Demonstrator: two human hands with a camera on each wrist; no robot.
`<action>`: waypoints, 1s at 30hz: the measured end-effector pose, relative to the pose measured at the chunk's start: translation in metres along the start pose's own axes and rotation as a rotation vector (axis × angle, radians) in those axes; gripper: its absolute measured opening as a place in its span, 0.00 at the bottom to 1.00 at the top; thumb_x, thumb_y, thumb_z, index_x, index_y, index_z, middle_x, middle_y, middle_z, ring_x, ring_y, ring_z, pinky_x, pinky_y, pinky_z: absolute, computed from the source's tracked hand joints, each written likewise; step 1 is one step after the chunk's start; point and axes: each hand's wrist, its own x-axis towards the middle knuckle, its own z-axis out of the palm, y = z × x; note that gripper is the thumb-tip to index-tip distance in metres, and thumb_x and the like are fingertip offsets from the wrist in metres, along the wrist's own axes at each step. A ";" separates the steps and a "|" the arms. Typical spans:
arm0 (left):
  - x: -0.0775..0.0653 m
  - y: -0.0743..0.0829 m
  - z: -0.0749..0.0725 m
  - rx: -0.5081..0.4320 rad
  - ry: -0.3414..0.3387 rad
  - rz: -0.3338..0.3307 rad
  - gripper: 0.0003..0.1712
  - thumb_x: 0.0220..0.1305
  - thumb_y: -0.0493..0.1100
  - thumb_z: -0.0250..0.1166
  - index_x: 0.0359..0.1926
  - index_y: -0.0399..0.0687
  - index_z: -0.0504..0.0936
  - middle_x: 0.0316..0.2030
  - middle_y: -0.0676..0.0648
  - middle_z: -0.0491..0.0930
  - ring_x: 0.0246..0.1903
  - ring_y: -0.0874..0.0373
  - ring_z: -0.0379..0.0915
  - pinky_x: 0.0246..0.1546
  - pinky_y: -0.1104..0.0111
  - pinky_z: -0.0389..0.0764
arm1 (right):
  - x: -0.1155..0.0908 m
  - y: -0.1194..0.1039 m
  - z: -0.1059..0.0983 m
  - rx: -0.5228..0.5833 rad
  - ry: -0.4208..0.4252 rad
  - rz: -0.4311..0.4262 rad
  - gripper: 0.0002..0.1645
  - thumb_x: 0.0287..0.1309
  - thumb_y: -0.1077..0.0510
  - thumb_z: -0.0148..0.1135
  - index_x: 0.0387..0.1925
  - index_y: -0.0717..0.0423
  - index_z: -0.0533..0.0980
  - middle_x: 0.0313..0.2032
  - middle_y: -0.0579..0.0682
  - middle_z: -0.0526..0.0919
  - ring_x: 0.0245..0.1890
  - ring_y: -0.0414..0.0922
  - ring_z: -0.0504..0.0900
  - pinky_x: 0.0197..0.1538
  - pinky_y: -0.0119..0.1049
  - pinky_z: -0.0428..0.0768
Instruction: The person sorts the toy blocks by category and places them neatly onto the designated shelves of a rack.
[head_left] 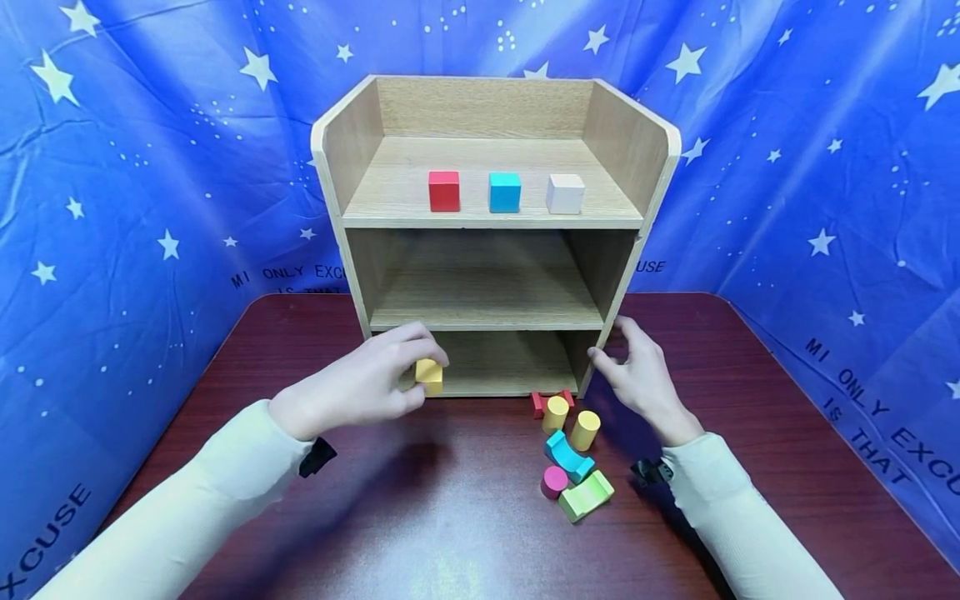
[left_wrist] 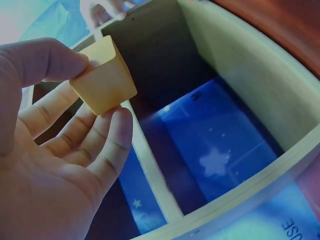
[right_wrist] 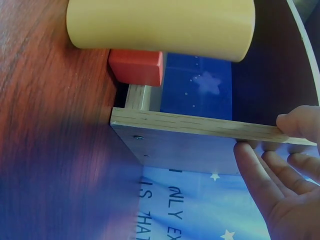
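Note:
Between thumb and fingers my left hand [head_left: 356,383] pinches a yellow cube [head_left: 429,376], held up in front of the bottom compartment of the wooden shelf [head_left: 480,221]. The left wrist view shows the yellow cube [left_wrist: 104,80] close up, thumb on one face and fingertips beneath. At the shelf's right side, my right hand [head_left: 643,375] grips the edge of the side panel [right_wrist: 200,124], thumb on the inner side and fingers on the outer. On the upper board a red cube [head_left: 444,192], a blue cube [head_left: 505,193] and a white cube [head_left: 565,194] stand in a row.
Before the shelf's lower right lie a red arch-shaped block [head_left: 537,406], two yellow cylinders [head_left: 585,431], a blue curved block [head_left: 568,457], a magenta cylinder [head_left: 553,482] and a green notched block [head_left: 587,497]. A starry blue cloth [head_left: 187,167] hangs around the dark red table [head_left: 360,533].

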 end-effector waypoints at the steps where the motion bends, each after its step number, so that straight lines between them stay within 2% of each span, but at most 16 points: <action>1: 0.000 0.000 -0.003 0.004 0.002 -0.002 0.18 0.48 0.34 0.63 0.43 0.50 0.80 0.39 0.56 0.71 0.33 0.62 0.69 0.38 0.70 0.71 | 0.000 0.000 0.000 -0.001 0.000 -0.001 0.24 0.56 0.62 0.65 0.54 0.61 0.70 0.39 0.58 0.81 0.40 0.54 0.82 0.35 0.35 0.81; 4: 0.002 0.000 -0.010 0.018 0.003 -0.003 0.17 0.49 0.35 0.63 0.43 0.50 0.80 0.40 0.56 0.72 0.35 0.63 0.69 0.39 0.69 0.71 | 0.000 0.001 0.000 -0.002 0.000 -0.002 0.24 0.56 0.61 0.65 0.54 0.61 0.70 0.39 0.58 0.81 0.39 0.54 0.82 0.34 0.28 0.79; 7: 0.004 0.001 -0.017 0.029 0.008 -0.001 0.17 0.49 0.34 0.63 0.43 0.49 0.80 0.40 0.55 0.72 0.36 0.63 0.69 0.40 0.69 0.71 | 0.000 0.001 0.000 -0.004 -0.002 0.001 0.24 0.56 0.61 0.65 0.53 0.61 0.70 0.39 0.58 0.81 0.38 0.54 0.82 0.33 0.25 0.77; 16: 0.007 0.002 -0.037 0.049 0.046 0.017 0.17 0.49 0.33 0.64 0.43 0.49 0.80 0.40 0.55 0.73 0.37 0.64 0.69 0.39 0.68 0.72 | 0.000 -0.001 -0.001 -0.007 -0.004 0.005 0.24 0.56 0.62 0.65 0.54 0.62 0.70 0.39 0.59 0.81 0.39 0.54 0.82 0.34 0.34 0.81; 25: 0.012 0.006 -0.055 0.065 0.089 0.055 0.17 0.48 0.32 0.63 0.41 0.49 0.80 0.39 0.54 0.73 0.35 0.63 0.69 0.33 0.70 0.73 | 0.000 -0.001 -0.001 -0.018 -0.003 0.012 0.24 0.56 0.61 0.65 0.53 0.61 0.70 0.39 0.57 0.81 0.38 0.52 0.82 0.34 0.31 0.80; 30: 0.015 0.011 -0.065 0.078 0.086 0.059 0.16 0.48 0.32 0.63 0.41 0.49 0.80 0.38 0.54 0.73 0.36 0.62 0.70 0.35 0.68 0.75 | 0.000 0.000 0.000 -0.007 -0.002 0.005 0.24 0.56 0.61 0.65 0.54 0.61 0.70 0.39 0.57 0.81 0.38 0.54 0.82 0.33 0.28 0.79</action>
